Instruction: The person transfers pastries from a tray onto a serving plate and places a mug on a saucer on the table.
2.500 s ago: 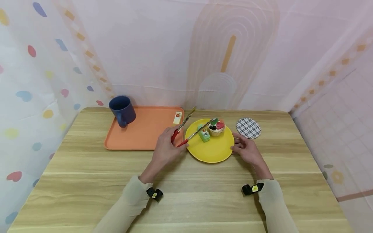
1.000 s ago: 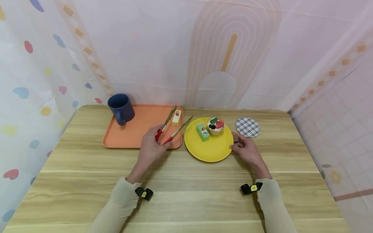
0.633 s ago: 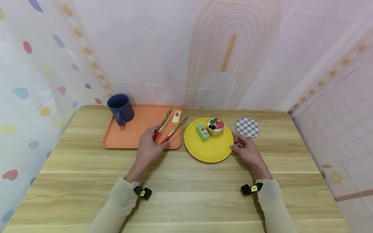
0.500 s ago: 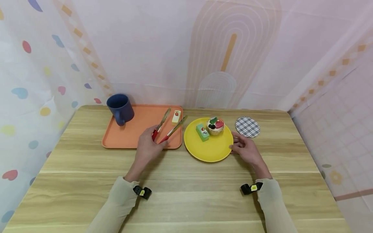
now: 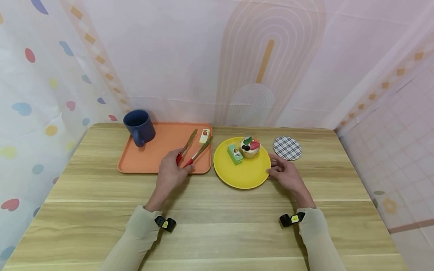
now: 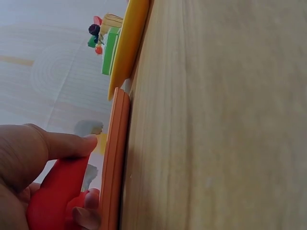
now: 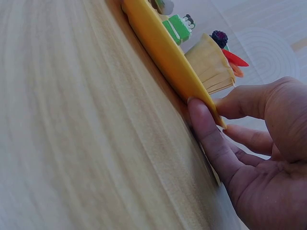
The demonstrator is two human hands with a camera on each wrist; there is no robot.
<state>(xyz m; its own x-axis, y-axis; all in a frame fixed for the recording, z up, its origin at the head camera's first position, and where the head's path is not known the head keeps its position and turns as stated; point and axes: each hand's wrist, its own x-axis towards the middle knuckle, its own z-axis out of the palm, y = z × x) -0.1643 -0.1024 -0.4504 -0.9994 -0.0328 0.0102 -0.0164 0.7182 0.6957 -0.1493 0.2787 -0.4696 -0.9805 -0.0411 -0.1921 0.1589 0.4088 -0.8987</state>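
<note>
My left hand (image 5: 171,171) grips red-handled tongs (image 5: 190,162), their metal arms spread around a small pale yellow cake slice (image 5: 204,136) at the right end of the orange tray (image 5: 145,160). The red handle (image 6: 60,191) shows under my thumb in the left wrist view. With thumb and fingers, my right hand (image 5: 285,173) pinches the right rim of the yellow plate (image 5: 242,177). On that plate sit a green cake slice (image 5: 235,154) and a fruit-topped cupcake (image 5: 249,147); in the right wrist view the cupcake (image 7: 208,62) stands just beyond the pinched rim.
A dark blue mug (image 5: 139,128) stands at the tray's back left corner, its handle toward the front. Behind the right hand lies a round checked coaster (image 5: 287,148). A patterned cloth wall (image 5: 190,75) closes off the table's back edge.
The left hand has carried the tongs from over the yellow plate leftward to the tray. Their tips now straddle the yellow cake slice and have drawn closer together. The right hand stays at the plate.
</note>
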